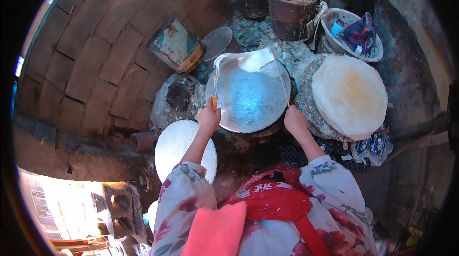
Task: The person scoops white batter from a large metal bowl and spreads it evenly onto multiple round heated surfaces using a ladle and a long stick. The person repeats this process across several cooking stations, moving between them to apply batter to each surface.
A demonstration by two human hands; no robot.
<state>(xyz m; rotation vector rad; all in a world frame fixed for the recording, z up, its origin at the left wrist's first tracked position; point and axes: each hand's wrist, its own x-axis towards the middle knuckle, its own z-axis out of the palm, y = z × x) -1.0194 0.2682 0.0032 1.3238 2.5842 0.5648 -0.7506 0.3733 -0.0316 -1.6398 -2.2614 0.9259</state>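
A round metal griddle (252, 100) lies before me. Above its far part, a thin white sheet of dough or flatbread (247, 61) hangs between two tools. My left hand (209, 116) is closed on the orange handle (214, 103) of a thin tool that reaches up to the sheet's left end. In my right hand (296, 120) is a thin stick (283, 85), slanting up to the sheet's right end. A stack of round white flatbreads (350, 96) rests on a round, woven-looking base (307, 92) at the right. White matter fills a round container (179, 146) below my left forearm.
A worn metal bucket (175, 46) leans beyond the griddle at left, beside a round sieve or lid (217, 43). Coal briquettes with holes (289, 153) sit near my right forearm. Farther back are a clay-topped stove (292, 12) and a basin (376, 49) holding a cloth bag.
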